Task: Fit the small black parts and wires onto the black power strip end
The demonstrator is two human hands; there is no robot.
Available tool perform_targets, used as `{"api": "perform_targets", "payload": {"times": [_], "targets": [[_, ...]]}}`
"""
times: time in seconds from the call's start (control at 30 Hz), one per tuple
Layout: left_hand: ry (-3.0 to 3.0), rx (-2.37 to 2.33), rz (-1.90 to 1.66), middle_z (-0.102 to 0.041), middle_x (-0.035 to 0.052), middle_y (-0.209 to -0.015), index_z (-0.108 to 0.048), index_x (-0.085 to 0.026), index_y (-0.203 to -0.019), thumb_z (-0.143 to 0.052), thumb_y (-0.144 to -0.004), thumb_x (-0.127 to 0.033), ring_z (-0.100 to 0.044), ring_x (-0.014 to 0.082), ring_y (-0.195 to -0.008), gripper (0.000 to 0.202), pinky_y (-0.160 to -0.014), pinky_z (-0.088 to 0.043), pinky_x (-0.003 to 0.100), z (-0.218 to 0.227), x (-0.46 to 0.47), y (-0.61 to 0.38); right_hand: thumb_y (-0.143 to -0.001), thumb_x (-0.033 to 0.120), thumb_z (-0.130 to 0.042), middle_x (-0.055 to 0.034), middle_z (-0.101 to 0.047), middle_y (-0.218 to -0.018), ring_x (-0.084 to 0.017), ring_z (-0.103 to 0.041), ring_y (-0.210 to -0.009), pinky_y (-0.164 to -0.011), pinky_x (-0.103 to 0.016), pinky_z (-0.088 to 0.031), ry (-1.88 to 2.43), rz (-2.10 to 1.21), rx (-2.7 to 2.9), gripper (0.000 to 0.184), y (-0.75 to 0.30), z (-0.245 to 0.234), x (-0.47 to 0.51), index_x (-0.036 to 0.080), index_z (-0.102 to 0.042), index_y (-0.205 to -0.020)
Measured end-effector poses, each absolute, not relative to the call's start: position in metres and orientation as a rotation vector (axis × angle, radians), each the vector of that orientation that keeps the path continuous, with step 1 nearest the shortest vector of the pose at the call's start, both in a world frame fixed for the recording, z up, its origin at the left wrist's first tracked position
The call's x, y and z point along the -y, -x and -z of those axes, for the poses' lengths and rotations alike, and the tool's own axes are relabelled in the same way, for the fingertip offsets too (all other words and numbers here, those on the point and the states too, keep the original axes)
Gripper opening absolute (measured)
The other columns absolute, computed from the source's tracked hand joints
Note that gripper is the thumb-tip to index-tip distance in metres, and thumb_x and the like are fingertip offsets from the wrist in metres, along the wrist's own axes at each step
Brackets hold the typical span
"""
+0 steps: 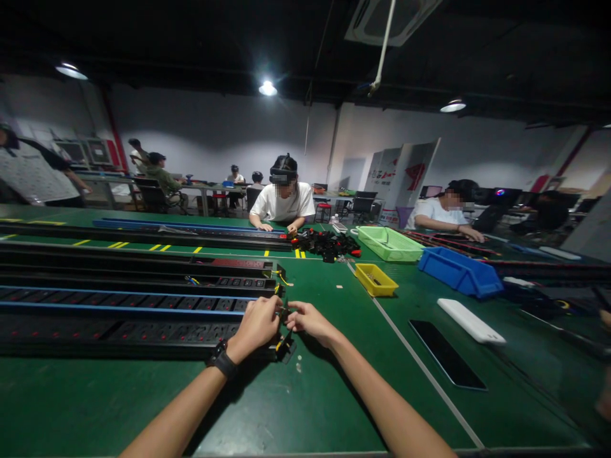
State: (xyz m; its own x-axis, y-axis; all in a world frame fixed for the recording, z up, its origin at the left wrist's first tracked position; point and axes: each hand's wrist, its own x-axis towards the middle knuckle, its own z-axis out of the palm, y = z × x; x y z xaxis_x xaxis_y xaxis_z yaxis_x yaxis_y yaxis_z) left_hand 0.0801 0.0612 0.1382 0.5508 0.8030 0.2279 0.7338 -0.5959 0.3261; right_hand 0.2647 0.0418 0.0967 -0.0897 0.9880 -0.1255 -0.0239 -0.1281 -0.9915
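Long black power strips [157,331] with rows of sockets lie side by side, their right ends in front of me. My left hand [260,323], a black watch [222,360] on its wrist, rests over the end of the strip with blue edges [143,309]. Its fingers pinch a small dark end piece [285,313] there. From the right, my right hand [310,320] closes its fingertips on the same piece. The fingers hide much of it. Just below, another dark end piece with a yellow wire [281,345] shows at the nearest strip's end.
A yellow tray [376,280] with small parts, a green basket [389,243] and a blue bin [459,272] stand right of centre. Nearer lie a dark phone [447,353] and a white power bank [470,320]. Across the table, a person works beside piled black parts [324,243].
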Motion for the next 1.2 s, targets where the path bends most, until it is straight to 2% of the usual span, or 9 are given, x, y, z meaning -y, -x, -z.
{"api": "perform_targets", "payload": {"times": [0.2,0.37,0.47,0.57,0.67,0.8,0.97,1.2], "targets": [[-2.583,-1.317,-0.534,-0.076,0.0082,-0.115,-0.065,-0.022,-0.114,-0.051,-0.093,-0.014,-0.065,0.0266,-0.116,0.026,-0.096,-0.043,0.037,-0.138,-0.061,-0.082,-0.078,0.010,-0.059,0.0008,-0.069,-0.073,-0.012,-0.061,-0.063,-0.063,-0.023,-0.045,1.206,-1.302,1.295,0.054,-0.262,-0.087,-0.046,0.011,-0.064,-0.132],[-2.578,-1.317,-0.541,-0.076,0.0086,-0.114,-0.065,-0.022,-0.113,-0.050,-0.093,-0.015,-0.065,0.0268,-0.116,0.026,-0.097,-0.043,0.038,-0.140,-0.058,-0.082,-0.091,0.030,-0.065,-0.0009,-0.069,-0.067,-0.014,-0.059,-0.058,-0.058,-0.024,-0.044,1.424,-1.028,1.380,0.036,-0.261,-0.083,-0.055,0.011,-0.070,-0.121],[-2.578,-1.320,-0.546,-0.076,0.0091,-0.112,-0.065,-0.021,-0.111,-0.048,-0.095,-0.017,-0.066,0.0276,-0.114,0.024,-0.096,-0.044,0.039,-0.141,-0.057,-0.082,-0.094,0.039,-0.065,-0.0023,-0.069,-0.068,-0.015,-0.060,-0.059,-0.058,-0.024,-0.042,1.480,-0.890,1.437,0.037,-0.256,-0.089,-0.054,0.011,-0.075,-0.116],[-2.575,-1.321,-0.552,-0.076,0.0080,-0.111,-0.066,-0.021,-0.109,-0.050,-0.093,-0.015,-0.066,0.0266,-0.112,0.023,-0.095,-0.044,0.038,-0.142,-0.057,-0.083,-0.089,0.029,-0.068,-0.0026,-0.070,-0.067,-0.016,-0.060,-0.061,-0.059,-0.024,-0.039,1.600,-0.695,1.550,0.027,-0.254,-0.101,-0.046,0.013,-0.079,-0.108],[-2.571,-1.328,-0.559,-0.076,0.0079,-0.110,-0.066,-0.021,-0.109,-0.051,-0.092,-0.014,-0.067,0.0263,-0.111,0.024,-0.095,-0.044,0.037,-0.142,-0.057,-0.083,-0.085,0.021,-0.066,-0.0067,-0.076,-0.077,-0.019,-0.066,-0.071,-0.065,-0.026,-0.040,1.777,-0.453,1.626,0.023,-0.259,-0.115,-0.038,0.017,-0.082,-0.101],[-2.575,-1.324,-0.557,-0.077,0.0080,-0.111,-0.067,-0.021,-0.109,-0.051,-0.091,-0.013,-0.067,0.0268,-0.112,0.025,-0.096,-0.044,0.038,-0.142,-0.057,-0.084,-0.091,0.025,-0.062,-0.0120,-0.079,-0.093,-0.025,-0.072,-0.088,-0.074,-0.028,-0.043,1.985,-0.255,1.674,0.026,-0.280,-0.125,-0.032,0.020,-0.081,-0.108],[-2.579,-1.316,-0.569,-0.077,0.0076,-0.110,-0.068,-0.021,-0.108,-0.052,-0.092,-0.014,-0.067,0.0262,-0.111,0.024,-0.096,-0.044,0.037,-0.141,-0.057,-0.083,-0.098,0.025,-0.055,-0.0168,-0.078,-0.106,-0.029,-0.074,-0.097,-0.079,-0.031,-0.046,2.223,-0.055,1.652,0.031,-0.314,-0.122,-0.033,0.020,-0.076,-0.119],[-2.574,-1.308,-0.568,-0.077,0.0077,-0.110,-0.068,-0.021,-0.108,-0.052,-0.093,-0.015,-0.067,0.0268,-0.111,0.024,-0.096,-0.044,0.038,-0.139,-0.058,-0.082,-0.100,0.031,-0.054,-0.0152,-0.078,-0.108,-0.030,-0.074,-0.100,-0.078,-0.032,-0.047,2.290,-0.065,1.608,0.029,-0.342,-0.115,-0.036,0.022,-0.076,-0.118]]}}
